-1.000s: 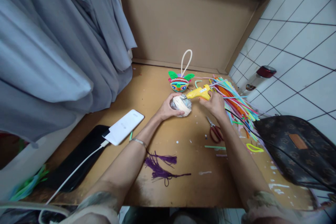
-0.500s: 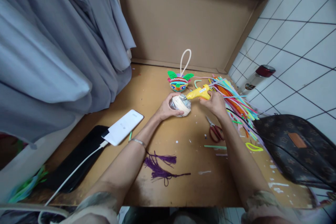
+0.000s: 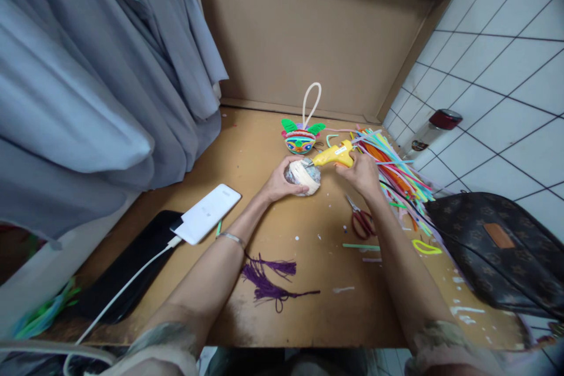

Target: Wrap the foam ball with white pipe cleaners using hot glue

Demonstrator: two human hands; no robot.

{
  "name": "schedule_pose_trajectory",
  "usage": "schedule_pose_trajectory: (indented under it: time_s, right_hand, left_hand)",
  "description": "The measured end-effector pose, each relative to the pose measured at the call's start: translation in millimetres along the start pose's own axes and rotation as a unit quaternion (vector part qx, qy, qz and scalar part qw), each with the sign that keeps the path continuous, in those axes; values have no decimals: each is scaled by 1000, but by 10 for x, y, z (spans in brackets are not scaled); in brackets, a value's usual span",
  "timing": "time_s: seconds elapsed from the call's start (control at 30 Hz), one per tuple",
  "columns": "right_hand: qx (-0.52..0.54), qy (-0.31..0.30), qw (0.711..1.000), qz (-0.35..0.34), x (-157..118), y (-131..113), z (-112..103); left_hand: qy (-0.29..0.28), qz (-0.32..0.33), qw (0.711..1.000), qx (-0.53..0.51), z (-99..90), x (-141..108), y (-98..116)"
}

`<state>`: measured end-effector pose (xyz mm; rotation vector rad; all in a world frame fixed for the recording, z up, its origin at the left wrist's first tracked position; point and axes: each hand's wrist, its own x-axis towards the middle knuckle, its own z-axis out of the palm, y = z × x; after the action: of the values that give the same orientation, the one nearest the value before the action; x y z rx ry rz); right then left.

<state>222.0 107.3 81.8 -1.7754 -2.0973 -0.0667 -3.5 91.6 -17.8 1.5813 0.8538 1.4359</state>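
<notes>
Nothing has visibly shifted since the earlier frames; both hands hold their places. Nearest, a purple tassel (image 3: pixel 269 279) lies on the cardboard table (image 3: pixel 247 147), well short of the ball. Left of the ball sits a white power bank (image 3: pixel 207 213). The left hand (image 3: pixel 281 181) curls its fingers around the wrapped ball (image 3: pixel 304 177), resting on the table. The right hand (image 3: pixel 362 173), fingers closed on the yellow glue gun (image 3: pixel 332 155), sets its nozzle against the ball's top. Beyond the ball stands a colourful ornament (image 3: pixel 301 138).

A brown desk (image 3: pixel 273 305) stands against white tiled wall (image 3: pixel 506 59). Cardboard sheet (image 3: pixel 308 35) backs it. Grey cloth (image 3: pixel 88 82) hangs beside.
</notes>
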Motion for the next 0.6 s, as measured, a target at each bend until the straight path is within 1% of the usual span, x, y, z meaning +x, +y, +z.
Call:
schedule_pose_trajectory:
  time_s: [0.27,0.47,0.6]
  right_hand:
    - [-8,8,1000,7,-13,-21,-11]
    - [-13,4,1000,-11,-14,3,-30]
    - [-27,7,1000,-9,-28,-9,-46]
  left_hand:
    - [-4,2,1000,10,-5,2,-3]
    - [-6,5,1000,9,-3,3,-1]
    - [-6,6,1000,14,-5,2,0]
